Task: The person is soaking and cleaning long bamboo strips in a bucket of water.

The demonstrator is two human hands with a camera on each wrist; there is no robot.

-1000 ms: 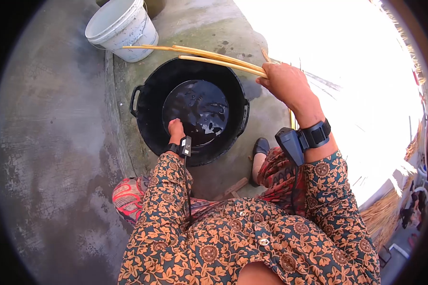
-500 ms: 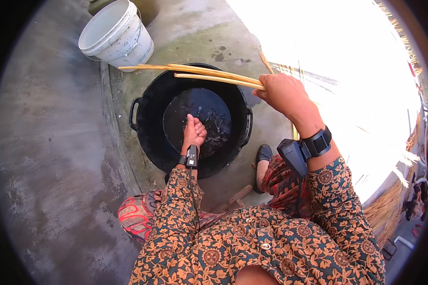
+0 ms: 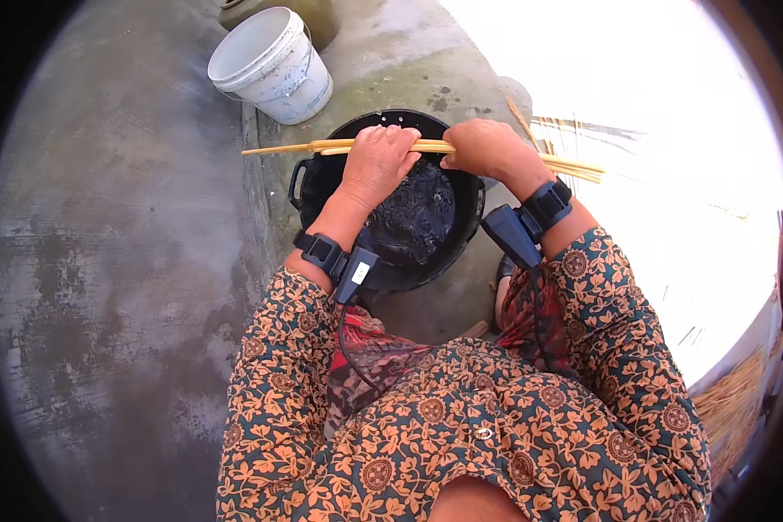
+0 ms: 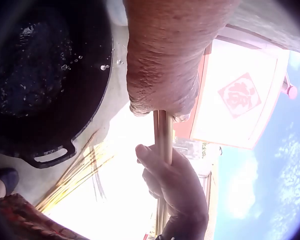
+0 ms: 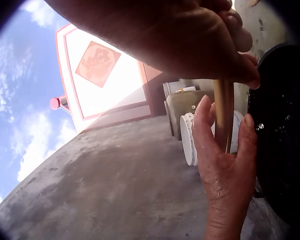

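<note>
Both hands are on the reed bundle point(image 3: 296, 147), a few long pale-yellow stalks held level and crosswise over the far half of the black tub point(image 3: 471, 213). Left hand point(image 3: 376, 161) sits palm-down on the bundle with fingers curled round it in a tight grip; the left wrist view shows the stalks running straight through the closed fist. Right hand point(image 3: 483, 146) grips the same stalks just beside it, also fully wrapped. There's a small gap between the two fists with bare stalk showing. The bundle's free end sticks out past the tub's left handle toward the white bucket point(image 3: 274, 65) without touching it. The other end runs past the right hand into the overexposed area. In the head view the bundle is above the water, not in it; can't tell whether it touches the tub rim. The tub holds dark water point(image 3: 413, 217) with a rippled surface, and the left wrist view shows droplets on the inner wall. The tub stands on the concrete floor point(image 3: 130, 217), right at a step edge in the slab. The white bucket stands beyond the tub to the left, with an olive container point(image 3: 317, 13) directly behind it. Loose reeds point(image 3: 574, 165) lie on the ground right of the tub, and a straw pile point(image 3: 731, 404) sits at lower right. Both forearms are in orange-floral sleeves point(image 3: 278, 348), with a black camera strapped on each wrist.
</note>
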